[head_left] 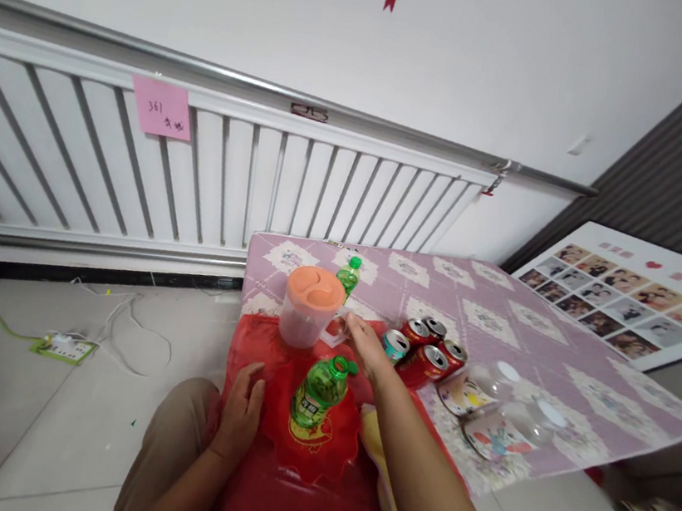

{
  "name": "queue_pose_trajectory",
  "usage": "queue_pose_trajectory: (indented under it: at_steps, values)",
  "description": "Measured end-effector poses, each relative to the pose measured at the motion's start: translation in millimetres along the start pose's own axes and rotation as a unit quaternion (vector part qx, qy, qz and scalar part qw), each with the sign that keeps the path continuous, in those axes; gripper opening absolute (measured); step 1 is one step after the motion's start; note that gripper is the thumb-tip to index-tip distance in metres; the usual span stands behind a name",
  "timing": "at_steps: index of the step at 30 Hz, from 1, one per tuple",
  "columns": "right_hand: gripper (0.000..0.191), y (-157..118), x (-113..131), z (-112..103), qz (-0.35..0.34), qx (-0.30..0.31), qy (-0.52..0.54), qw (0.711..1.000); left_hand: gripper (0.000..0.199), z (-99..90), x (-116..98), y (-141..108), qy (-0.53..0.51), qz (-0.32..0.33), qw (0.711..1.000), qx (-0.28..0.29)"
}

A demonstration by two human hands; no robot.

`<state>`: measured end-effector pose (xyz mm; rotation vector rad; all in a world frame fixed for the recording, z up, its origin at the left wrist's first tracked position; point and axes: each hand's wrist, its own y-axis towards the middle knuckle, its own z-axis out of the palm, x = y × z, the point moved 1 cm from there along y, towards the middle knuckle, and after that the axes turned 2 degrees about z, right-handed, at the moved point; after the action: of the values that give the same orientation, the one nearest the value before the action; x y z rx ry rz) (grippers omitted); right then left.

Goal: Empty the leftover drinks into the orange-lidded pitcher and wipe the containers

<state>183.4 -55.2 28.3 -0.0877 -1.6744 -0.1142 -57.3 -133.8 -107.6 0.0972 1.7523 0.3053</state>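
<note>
A clear pitcher (302, 322) with an orange lid (316, 287) stands upright on the red cloth. At its handle is my right hand (367, 347), its fingers closed round it and partly hidden. My left hand (242, 410) is loosely open with nothing in it, left of a scalloped red tray (333, 451). An uncapped green bottle (313, 394) is on the tray, its cap hanging at the neck. Behind the pitcher stands another green bottle (349, 277), capped.
Several opened cans (424, 365) and two clear jars (522, 430) with white lids are at the right on the patterned tablecloth (533, 323). A radiator (231, 178) lines the wall. A power strip (66, 348) and cables lie on the floor.
</note>
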Motion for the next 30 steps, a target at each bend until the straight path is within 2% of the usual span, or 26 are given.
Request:
queue_pose_trajectory:
  at_steps: [3,9,18,24,30]
  values:
    - [0.062,1,2,11,0.011,0.004,0.06,0.998,0.038,0.1,-1,0,-0.003,0.002,1.0,0.003]
    - [0.056,7,11,24,0.042,-0.016,0.145,0.988,0.035,-0.8,-4,1,-0.007,0.01,1.0,0.007]
    - [0.055,15,26,28,0.041,-0.065,0.234,0.969,0.034,2.0,-3,2,0.003,0.015,1.0,-0.007]
    - [0.057,3,71,5,-0.007,-0.083,0.277,0.957,0.034,1.2,-4,2,0.007,0.016,1.0,-0.009]
    - [0.054,-24,126,-44,-0.075,-0.141,0.257,0.953,0.036,-0.6,-10,3,0.012,0.005,1.0,-0.001]
